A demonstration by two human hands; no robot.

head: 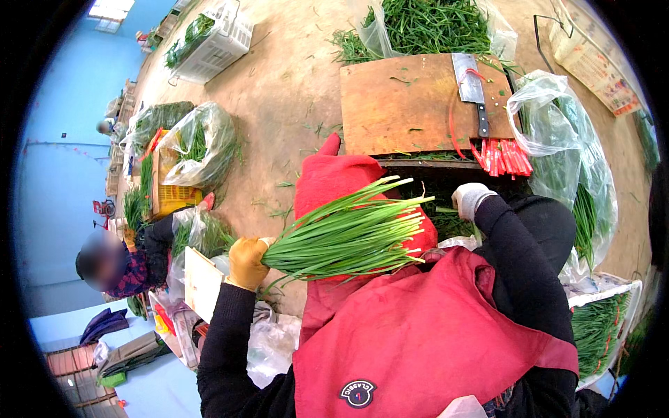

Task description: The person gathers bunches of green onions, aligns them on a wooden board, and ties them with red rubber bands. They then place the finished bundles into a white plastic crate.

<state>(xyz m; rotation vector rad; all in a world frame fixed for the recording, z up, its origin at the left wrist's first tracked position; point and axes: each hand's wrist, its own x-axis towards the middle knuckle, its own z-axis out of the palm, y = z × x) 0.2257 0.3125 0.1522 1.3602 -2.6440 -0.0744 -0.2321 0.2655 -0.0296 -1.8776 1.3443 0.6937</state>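
Note:
My left hand (249, 263), in an orange-tan glove, is closed around the leafy end of a thick bunch of garlic chives (347, 232). The pale cut ends of the bunch fan out to the right over my red apron (428, 334). My right hand (470, 201), in a white knit glove, is curled above my dark-trousered knee. A pale green stalk (446, 210) shows beside its fingers; whether they grip it is unclear. Beyond it, a cleaver (469, 78) with a black handle lies on a wooden board (397, 109), near a bundle of red strips (504, 157).
Cut greens fill a plastic-lined container (434, 26) behind the board. Plastic bags of chives (585, 198) stand at the right, above a white crate (601, 334). A co-worker (151, 251) sits at the left beside a yellow crate (177, 198). Another white crate (219, 47) stands farther off.

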